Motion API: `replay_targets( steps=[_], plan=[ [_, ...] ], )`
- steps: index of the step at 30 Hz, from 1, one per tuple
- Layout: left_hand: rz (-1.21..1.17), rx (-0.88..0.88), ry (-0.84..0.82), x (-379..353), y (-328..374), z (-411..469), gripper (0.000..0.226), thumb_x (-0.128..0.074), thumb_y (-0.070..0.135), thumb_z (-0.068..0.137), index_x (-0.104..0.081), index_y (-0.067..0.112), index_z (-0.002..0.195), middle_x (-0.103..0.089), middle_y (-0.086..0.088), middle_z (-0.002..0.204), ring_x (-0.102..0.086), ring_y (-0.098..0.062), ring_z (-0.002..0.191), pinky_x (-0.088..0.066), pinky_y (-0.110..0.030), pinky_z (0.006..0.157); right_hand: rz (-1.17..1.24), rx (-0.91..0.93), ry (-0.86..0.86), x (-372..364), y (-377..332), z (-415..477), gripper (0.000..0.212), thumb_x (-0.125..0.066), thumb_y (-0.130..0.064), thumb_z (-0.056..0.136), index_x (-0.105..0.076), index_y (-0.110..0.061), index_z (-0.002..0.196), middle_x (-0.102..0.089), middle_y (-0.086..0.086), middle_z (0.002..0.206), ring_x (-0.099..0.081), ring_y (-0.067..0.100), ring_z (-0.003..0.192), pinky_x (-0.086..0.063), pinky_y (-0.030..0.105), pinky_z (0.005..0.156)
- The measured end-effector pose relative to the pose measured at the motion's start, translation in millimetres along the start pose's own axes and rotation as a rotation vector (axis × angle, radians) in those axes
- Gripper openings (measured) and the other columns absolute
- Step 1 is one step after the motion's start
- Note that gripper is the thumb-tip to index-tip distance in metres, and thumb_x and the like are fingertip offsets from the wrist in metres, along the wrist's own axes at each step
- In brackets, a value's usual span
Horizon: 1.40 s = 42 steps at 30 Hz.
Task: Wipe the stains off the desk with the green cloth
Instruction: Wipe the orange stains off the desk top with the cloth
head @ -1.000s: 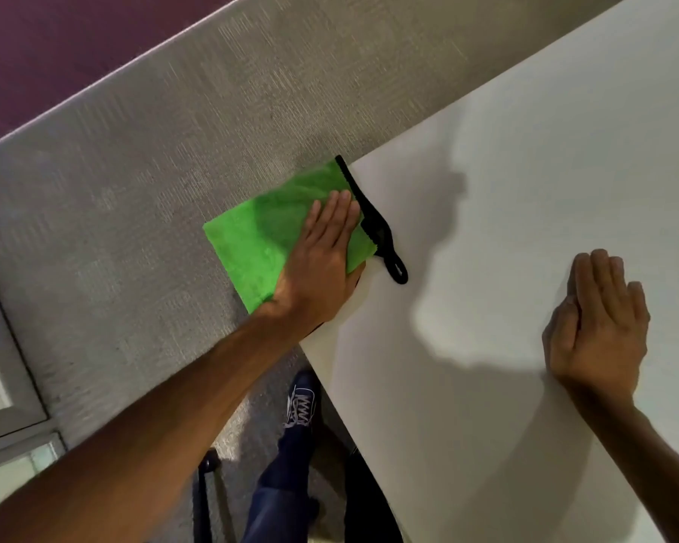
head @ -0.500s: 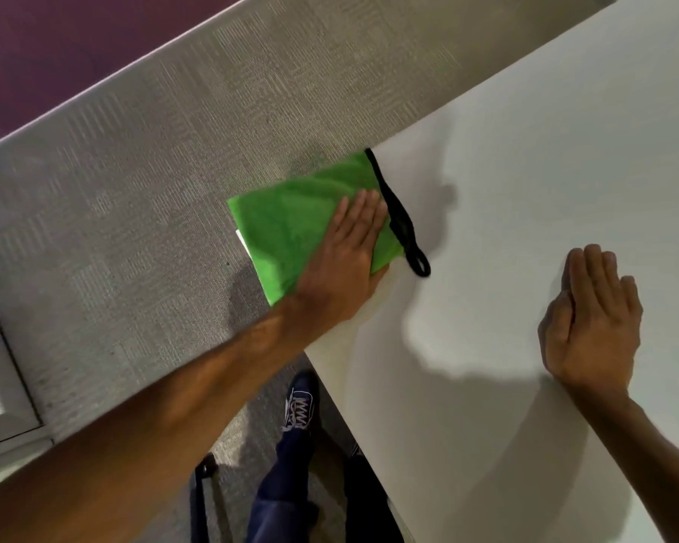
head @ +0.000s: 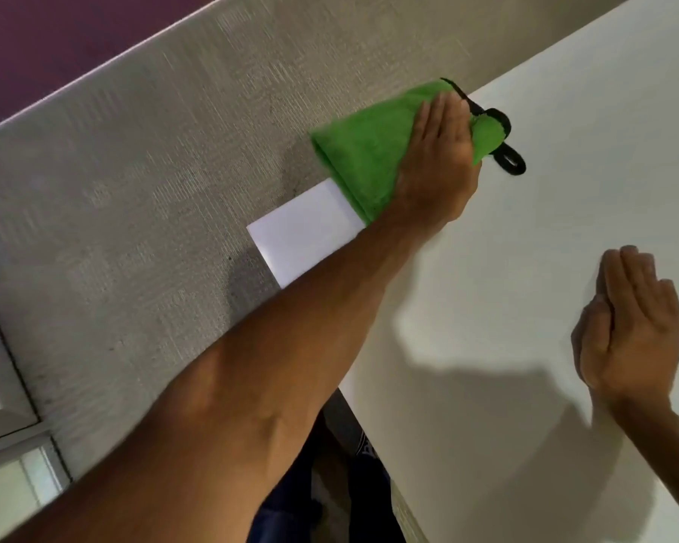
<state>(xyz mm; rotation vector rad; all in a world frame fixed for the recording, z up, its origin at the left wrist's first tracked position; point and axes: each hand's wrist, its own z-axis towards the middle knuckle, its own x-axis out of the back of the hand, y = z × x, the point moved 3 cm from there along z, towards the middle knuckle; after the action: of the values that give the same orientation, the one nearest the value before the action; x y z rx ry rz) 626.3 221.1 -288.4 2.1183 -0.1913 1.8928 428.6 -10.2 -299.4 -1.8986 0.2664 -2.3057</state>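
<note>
Bunching under the flat, spread left hand (head: pixel 436 158), blurred green cloth (head: pixel 365 150), black-edged.

— The left hand (head: pixel 436 158) lies flat over the green cloth (head: pixel 369 150), hiding its middle, and the cloth's far edge is smeared with blur!

— Any stains on the desk (head: pixel 565 190)?

— Can't tell. Its right side runs off frame, and the right hand (head: pixel 632 331) loses its forearm at the edge.
</note>
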Motion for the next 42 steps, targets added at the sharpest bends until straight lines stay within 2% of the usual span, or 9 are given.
replay_targets(
  steps=[7,20,27,30,32,36,38,40,42],
  plan=[
    [0.082,-0.058,-0.01,3.4,-59.0,-63.0,0.072,-0.036,0.04,0.101,-0.013,0.0,0.156,-0.014,-0.018,0.165,-0.009,-0.029,0.154,-0.005,-0.045,0.126,-0.075,0.002,-0.059,5.1,-10.2,9.2,0.052,-0.022,-0.017,0.1,-0.053,0.014,0.129,-0.055,0.037,0.128,-0.053,0.054,0.118,-0.041,0.065,0.097],
    [-0.022,0.001,0.11,-6.5,-100.7,-204.5,0.067,-0.044,0.04,0.1,-0.029,0.001,0.152,-0.028,-0.015,0.161,-0.023,-0.027,0.151,-0.022,-0.048,0.123,0.017,-0.041,-0.074,11.5,-14.7,-0.6,0.053,-0.031,-0.011,0.103,-0.042,0.009,0.15,-0.043,0.03,0.157,-0.04,0.046,0.147,-0.035,0.062,0.116],
    [-0.118,0.283,0.092,-18.4,-92.5,-224.3,0.076,-0.046,0.052,0.088,-0.024,0.028,0.156,-0.005,-0.016,0.166,-0.001,-0.038,0.153,-0.012,-0.081,0.106,0.001,-0.039,-0.026,10.4,-12.0,-0.3,0.053,-0.03,-0.014,0.102,-0.044,0.006,0.149,-0.046,0.028,0.155,-0.041,0.043,0.148,-0.031,0.052,0.12],
    [-0.387,0.466,0.176,-22.5,-93.1,-228.0,0.074,-0.053,0.047,0.091,-0.024,0.028,0.156,0.01,-0.032,0.16,0.006,-0.052,0.148,-0.02,-0.072,0.114,-0.056,-0.008,-0.029,9.0,-13.5,2.5,0.047,-0.029,-0.013,0.097,-0.05,0.007,0.134,-0.056,0.026,0.129,-0.055,0.045,0.115,-0.041,0.05,0.09],
    [-0.524,0.525,0.266,-20.7,-93.3,-233.3,0.069,-0.059,0.032,0.095,-0.028,0.018,0.155,0.005,-0.034,0.16,-0.01,-0.051,0.148,-0.033,-0.059,0.115,-0.078,0.008,-0.042,7.3,-14.6,1.7,0.045,-0.028,-0.013,0.095,-0.049,0.006,0.129,-0.054,0.024,0.118,-0.051,0.042,0.102,-0.038,0.05,0.081],
    [-0.825,0.6,0.502,-10.5,-112.3,-242.0,0.049,-0.059,0.02,0.097,-0.05,0.001,0.141,-0.044,-0.026,0.148,-0.063,-0.025,0.117,-0.051,-0.024,0.098,-0.054,-0.093,-0.069,12.5,-29.3,8.7,0.042,-0.034,-0.016,0.096,-0.052,0.005,0.127,-0.055,0.026,0.13,-0.053,0.045,0.119,-0.043,0.054,0.091],
    [-1.023,0.686,0.647,-7.4,-127.9,-261.7,0.024,-0.059,0.022,0.097,-0.066,0.005,0.113,-0.071,-0.006,0.105,-0.066,0.002,0.084,-0.05,-0.012,0.076,-0.004,-0.063,-0.08,9.3,-57.9,14.2,0.049,-0.043,-0.022,0.105,-0.046,0.003,0.147,-0.043,0.025,0.157,-0.041,0.04,0.147,-0.039,0.051,0.113],
    [-1.203,0.775,0.731,-9.3,-145.7,-285.3,0.011,-0.06,0.031,0.095,-0.067,0.031,0.087,-0.064,0.016,0.074,-0.06,0.01,0.065,-0.049,-0.015,0.065,0.125,0.037,-0.123,2.6,-96.2,22.7,0.055,-0.048,-0.028,0.108,-0.04,-0.002,0.155,-0.029,0.021,0.167,-0.028,0.033,0.157,-0.032,0.044,0.127],
    [-1.35,0.886,0.757,-15.4,-166.4,-309.0,0.017,-0.059,0.044,0.091,-0.071,0.042,0.079,-0.067,0.023,0.071,-0.062,0.011,0.068,-0.052,-0.016,0.068,0.205,0.11,-0.174,-7.7,-131.4,39.7,0.055,-0.049,-0.03,0.108,-0.041,-0.004,0.155,-0.027,0.019,0.168,-0.028,0.029,0.158,-0.032,0.028,0.126]
  ],
)
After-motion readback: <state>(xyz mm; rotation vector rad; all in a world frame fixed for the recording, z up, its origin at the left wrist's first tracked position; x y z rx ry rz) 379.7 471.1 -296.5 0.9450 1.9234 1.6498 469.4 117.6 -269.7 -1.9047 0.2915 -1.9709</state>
